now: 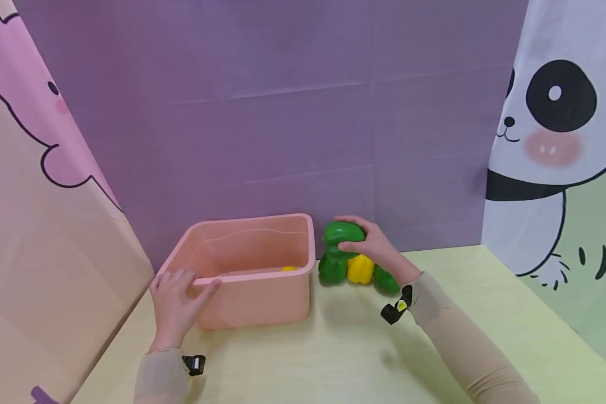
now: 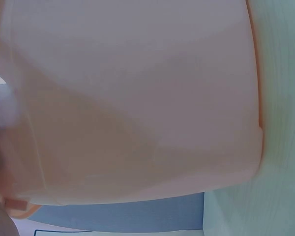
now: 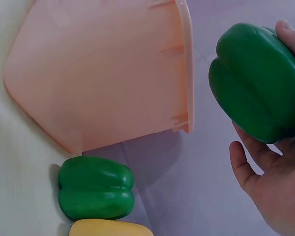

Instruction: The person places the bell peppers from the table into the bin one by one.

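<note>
Purple backdrop [image 1: 293,123]: left hand [image 1: 174,300] grips pink plastic bin [image 1: 257,303]; beside it, right hand [image 1: 379,246] grasps lobed green pepper [image 1: 340,231], smooth enough to slip.

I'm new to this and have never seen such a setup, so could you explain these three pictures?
There is no machine here: a person works bare-handed. The widest picture comes from the head, looking forward and down; the other two come from the left and right wrists. On the pale table stands a pink bin with something yellow inside. Beside it sit a green pepper, a yellow pepper and another green item, partly hidden by the arm. The left hand grips the bin's near left corner. The right hand holds a further green pepper off the table. The left wrist picture mostly shows the bin close up.
</note>
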A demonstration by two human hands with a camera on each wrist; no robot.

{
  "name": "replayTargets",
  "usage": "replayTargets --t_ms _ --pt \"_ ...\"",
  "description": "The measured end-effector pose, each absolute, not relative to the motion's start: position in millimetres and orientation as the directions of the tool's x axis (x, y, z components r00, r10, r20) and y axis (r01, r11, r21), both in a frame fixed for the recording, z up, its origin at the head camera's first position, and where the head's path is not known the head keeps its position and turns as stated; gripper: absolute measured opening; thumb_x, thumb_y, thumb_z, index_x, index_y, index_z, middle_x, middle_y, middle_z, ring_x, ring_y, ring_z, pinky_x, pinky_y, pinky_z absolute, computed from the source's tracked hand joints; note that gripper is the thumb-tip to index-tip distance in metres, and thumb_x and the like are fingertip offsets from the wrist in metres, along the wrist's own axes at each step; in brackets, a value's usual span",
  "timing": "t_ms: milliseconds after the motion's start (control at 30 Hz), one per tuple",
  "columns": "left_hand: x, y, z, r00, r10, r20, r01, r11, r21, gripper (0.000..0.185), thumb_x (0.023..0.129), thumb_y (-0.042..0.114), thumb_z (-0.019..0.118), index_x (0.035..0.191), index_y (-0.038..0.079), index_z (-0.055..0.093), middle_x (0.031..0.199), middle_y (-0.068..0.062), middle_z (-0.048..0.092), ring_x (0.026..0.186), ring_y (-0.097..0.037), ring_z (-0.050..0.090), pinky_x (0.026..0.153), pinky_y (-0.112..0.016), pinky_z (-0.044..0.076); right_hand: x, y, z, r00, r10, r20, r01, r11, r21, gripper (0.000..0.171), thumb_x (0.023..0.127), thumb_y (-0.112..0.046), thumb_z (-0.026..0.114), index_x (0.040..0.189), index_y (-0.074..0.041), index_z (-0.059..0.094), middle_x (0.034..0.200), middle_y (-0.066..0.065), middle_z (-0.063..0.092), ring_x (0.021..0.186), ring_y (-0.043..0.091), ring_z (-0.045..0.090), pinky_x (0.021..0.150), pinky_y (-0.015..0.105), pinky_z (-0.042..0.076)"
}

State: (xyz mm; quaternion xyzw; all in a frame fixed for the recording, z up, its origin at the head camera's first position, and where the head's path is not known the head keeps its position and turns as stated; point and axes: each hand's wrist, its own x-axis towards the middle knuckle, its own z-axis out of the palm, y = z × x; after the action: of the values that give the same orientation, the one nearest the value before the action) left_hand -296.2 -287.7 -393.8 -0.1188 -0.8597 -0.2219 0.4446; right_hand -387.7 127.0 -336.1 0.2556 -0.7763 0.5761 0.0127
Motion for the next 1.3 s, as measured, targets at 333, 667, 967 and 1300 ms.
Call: replayTargets --t_ms 333,667,967,1300 --pt "-297 -288 -394 -0.570 0.007 0.822 0.402 0.875 0.272 0.034 0.072 0.038 0.079 0.078 0.010 0.061 0.077 -0.005 0.058 0.076 -0.027 0.043 0.093 -0.059 0.021 -389 122 -325 -0.862 -0.381 0.334 -0.419 0.165 -0.893 0.062 0.082 -0.027 0.078 0.138 -0.021 0.052 0.132 0.011 0.052 0.102 0.032 0.055 0.080 0.040 0.054" --pt "-299 -288 -396 -0.560 0.009 0.828 0.405 0.876 0.264 0.033 0.072 0.037 0.080 0.077 0.011 0.060 0.075 -0.004 0.057 0.075 -0.026 0.042 0.093 -0.058 0.022 -392 118 -320 -0.860 -0.399 0.318 -0.403 0.147 -0.904 0.066 0.081 -0.026 0.079 0.139 -0.018 0.050 0.131 0.014 0.050 0.101 0.034 0.056 0.075 0.042 0.056" --pt "-300 -290 -395 -0.562 0.005 0.827 0.407 0.872 0.272 0.034 0.072 0.037 0.079 0.078 0.009 0.061 0.077 -0.006 0.058 0.077 -0.027 0.043 0.094 -0.059 0.021 -395 114 -318 -0.856 -0.410 0.316 -0.411 0.169 -0.896 0.067 0.082 -0.026 0.079 0.141 -0.014 0.048 0.130 0.014 0.050 0.101 0.034 0.056 0.077 0.047 0.055" --pt "-298 -290 -395 -0.596 -0.009 0.803 0.391 0.870 0.299 0.033 0.072 0.037 0.081 0.079 0.011 0.060 0.076 -0.003 0.056 0.077 -0.026 0.042 0.096 -0.059 0.020 -397 107 -318 -0.851 -0.408 0.329 -0.435 0.197 -0.879 0.062 0.083 -0.022 0.077 0.139 -0.016 0.051 0.127 0.013 0.053 0.100 0.033 0.055 0.078 0.038 0.054"
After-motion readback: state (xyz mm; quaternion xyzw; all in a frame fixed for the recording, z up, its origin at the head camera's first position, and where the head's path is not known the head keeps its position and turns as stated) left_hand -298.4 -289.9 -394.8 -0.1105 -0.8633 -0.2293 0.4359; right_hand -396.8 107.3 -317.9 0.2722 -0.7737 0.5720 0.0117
